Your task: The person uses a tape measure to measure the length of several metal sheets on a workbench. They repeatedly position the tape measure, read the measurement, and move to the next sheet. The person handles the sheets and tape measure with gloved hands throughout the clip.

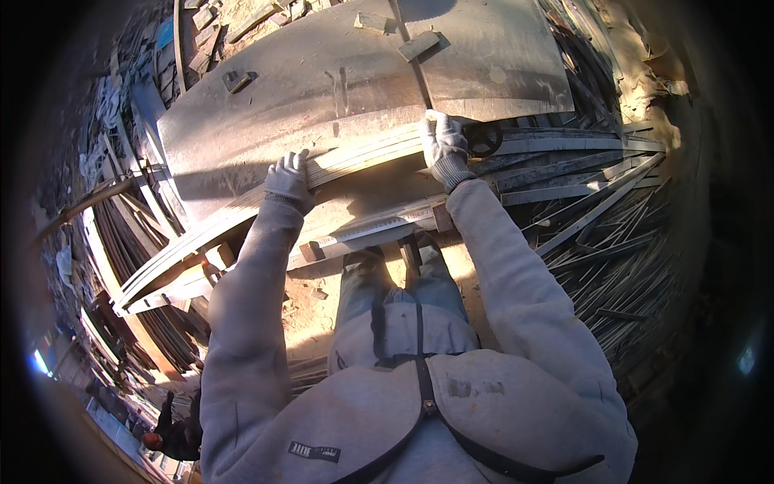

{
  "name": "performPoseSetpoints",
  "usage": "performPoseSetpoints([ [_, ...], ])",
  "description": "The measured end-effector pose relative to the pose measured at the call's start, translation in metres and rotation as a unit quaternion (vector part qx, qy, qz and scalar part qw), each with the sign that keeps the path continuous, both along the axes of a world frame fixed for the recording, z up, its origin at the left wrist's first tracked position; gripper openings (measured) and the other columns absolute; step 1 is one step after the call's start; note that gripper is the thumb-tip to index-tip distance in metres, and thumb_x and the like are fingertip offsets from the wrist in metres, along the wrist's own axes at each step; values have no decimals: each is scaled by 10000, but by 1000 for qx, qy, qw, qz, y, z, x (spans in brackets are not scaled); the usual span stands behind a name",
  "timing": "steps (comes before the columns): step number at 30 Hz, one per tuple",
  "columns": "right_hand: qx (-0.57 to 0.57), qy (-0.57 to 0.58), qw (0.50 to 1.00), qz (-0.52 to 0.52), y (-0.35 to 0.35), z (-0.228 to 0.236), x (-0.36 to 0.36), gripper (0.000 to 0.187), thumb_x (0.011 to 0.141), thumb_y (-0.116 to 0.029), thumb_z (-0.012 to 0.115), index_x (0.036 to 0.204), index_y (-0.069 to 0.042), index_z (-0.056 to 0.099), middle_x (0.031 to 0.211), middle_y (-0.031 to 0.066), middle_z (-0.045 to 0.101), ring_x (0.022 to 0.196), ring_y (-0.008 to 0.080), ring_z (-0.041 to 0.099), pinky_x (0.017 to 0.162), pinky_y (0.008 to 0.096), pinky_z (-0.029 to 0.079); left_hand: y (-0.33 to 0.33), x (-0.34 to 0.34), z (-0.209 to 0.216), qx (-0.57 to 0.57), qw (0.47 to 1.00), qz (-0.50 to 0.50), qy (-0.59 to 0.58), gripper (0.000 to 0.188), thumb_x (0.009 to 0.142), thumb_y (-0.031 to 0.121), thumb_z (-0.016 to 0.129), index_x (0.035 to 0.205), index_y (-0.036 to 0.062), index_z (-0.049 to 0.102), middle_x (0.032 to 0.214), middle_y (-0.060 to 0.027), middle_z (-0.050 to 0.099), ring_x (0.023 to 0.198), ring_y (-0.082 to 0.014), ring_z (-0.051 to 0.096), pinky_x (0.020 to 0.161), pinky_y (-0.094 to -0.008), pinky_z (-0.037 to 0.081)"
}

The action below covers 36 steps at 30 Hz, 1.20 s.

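A stack of long, pale wooden strips (363,157) lies along the near edge of a wide metal table (266,113), its left part reaching past the table's side. My left hand (289,179), in a whitish work glove, is closed over the strips near their middle. Around their right end closes my right hand (444,147), gloved the same way, beside the table's slot. Both palms and the undersides of the strips are hidden. Nearer my body, a rail with a measuring scale (379,229) runs below the strips.
Small wood blocks (418,46) rest by the slot, and a toothed saw blade (427,8) shows at the far edge. A dark handwheel (484,139) sits right of my right hand. Scrap strips (597,194) pile up at right; more timber (133,242) lies left. Another person (177,431) is at lower left.
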State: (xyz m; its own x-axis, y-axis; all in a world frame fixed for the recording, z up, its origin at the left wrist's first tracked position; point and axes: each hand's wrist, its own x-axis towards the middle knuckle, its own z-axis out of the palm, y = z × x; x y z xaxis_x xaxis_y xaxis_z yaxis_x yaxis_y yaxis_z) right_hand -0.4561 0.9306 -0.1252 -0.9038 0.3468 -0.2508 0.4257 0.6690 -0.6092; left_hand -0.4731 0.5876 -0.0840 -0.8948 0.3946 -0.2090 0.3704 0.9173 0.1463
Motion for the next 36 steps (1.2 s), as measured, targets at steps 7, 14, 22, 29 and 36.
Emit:
performPoseSetpoints([
  [7,24,-33,995,87,25,-6,0,522,1047,-555,589,1424,-195,570,1241,244,701,1172,405,675,1040,541,518,7,2,4,-15,999,23,-31,867,659,502,951,1359,134,595,1304,-141,627,1224,-354,617,1033,-483,506],
  [14,203,84,955,197,97,19,-123,689,920,-276,704,1554,-129,479,1529,179,559,1433,385,479,1232,502,353,5,-1,2,-13,998,26,-48,766,691,501,937,1271,117,615,1237,-121,631,1228,-330,608,1026,-480,502],
  [22,390,88,791,463,37,48,-210,288,834,-216,690,1090,-85,698,1168,138,687,1189,309,611,1049,447,460,3,-1,3,-25,998,14,-54,677,725,397,854,1266,69,612,1255,-161,624,1257,-344,600,1017,-475,498],
  [29,357,29,843,402,-59,40,-278,353,952,-175,565,1293,-113,632,1228,205,643,1214,395,609,1039,503,489,-1,-1,1,28,1000,6,-6,456,717,236,733,1125,93,588,1130,-137,618,1136,-343,623,912,-483,503],
  [36,176,143,815,533,-180,40,-277,494,838,-214,738,1323,-156,665,1254,183,659,1163,374,640,1003,504,536,-5,3,-1,52,998,-10,-28,435,775,286,745,1121,59,611,1145,-151,645,1152,-327,625,895,-488,508],
])
